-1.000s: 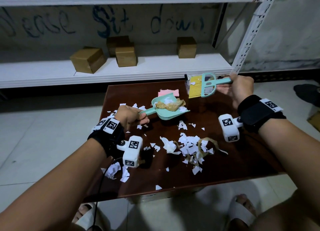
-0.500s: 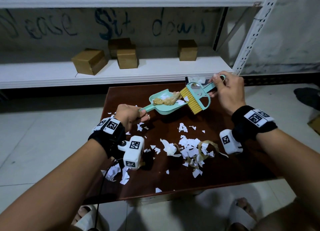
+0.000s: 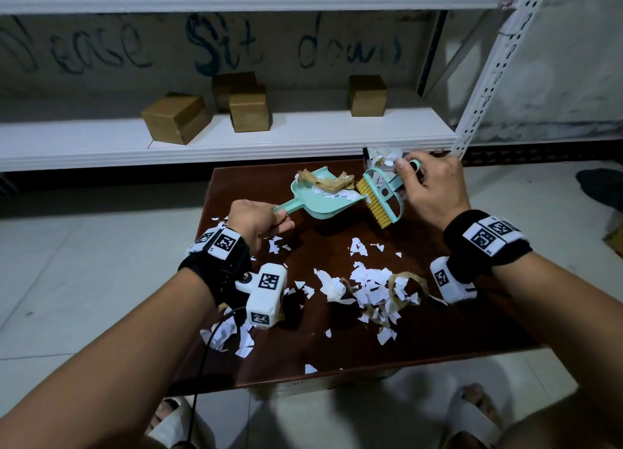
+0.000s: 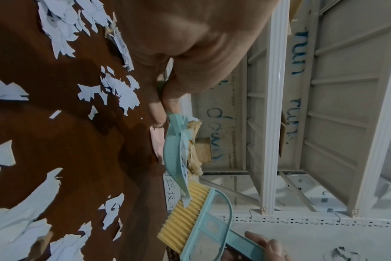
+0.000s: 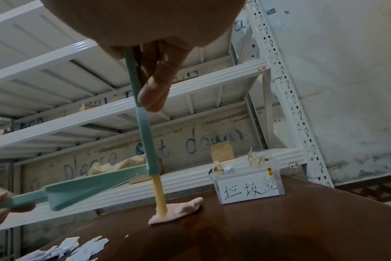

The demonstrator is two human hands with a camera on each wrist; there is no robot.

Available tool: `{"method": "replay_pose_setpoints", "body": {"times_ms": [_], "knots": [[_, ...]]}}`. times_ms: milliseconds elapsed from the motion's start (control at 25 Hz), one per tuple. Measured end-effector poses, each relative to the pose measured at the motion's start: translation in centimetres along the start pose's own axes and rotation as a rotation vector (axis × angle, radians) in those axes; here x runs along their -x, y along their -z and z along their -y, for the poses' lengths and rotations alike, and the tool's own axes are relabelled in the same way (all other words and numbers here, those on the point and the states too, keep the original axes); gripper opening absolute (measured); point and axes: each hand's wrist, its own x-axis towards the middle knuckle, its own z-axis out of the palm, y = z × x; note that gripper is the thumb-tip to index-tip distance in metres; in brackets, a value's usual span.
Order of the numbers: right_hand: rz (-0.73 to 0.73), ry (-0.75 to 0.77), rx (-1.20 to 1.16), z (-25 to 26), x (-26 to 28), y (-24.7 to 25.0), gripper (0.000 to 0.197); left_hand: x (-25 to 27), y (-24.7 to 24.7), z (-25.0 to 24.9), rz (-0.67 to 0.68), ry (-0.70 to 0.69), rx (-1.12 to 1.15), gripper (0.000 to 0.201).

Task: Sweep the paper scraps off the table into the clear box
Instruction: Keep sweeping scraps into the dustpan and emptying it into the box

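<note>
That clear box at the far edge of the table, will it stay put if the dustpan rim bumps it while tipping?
Probably not. The clear box looks like small, thin plastic holding only a few scraps, so it is likely light and may slide on the glossy table. It is wider than tall, so tipping seems less likely. Tip the dustpan from above.

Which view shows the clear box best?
The right wrist view: the clear box stands unobstructed, its handwritten label and scraps inside visible. In the head view the right hand hides most of it; the left wrist view shows only a label sliver.
</note>
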Motion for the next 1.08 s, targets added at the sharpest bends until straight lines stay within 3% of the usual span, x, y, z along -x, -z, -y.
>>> {"method": "replay_pose_setpoints", "body": {"times_ms": [280, 760, 1080], "knots": [[-0.035, -0.020, -0.015, -0.3, 0.0, -0.4, 0.035, 0.3, -0.5, 0.5, 0.034, -0.011, -0.025, 0.010], [-0.039, 0.255, 0.110, 0.3, 0.9, -0.3, 0.018, 0.2, -1.0, 0.7, 0.014, 0.028, 0.047, 0.012], [-0.056, 0.271, 0.130, 0.5, 1.1, -0.3, 0.015, 0.2, -1.1, 0.7, 0.011, 0.053, 0.061, 0.018]]}}
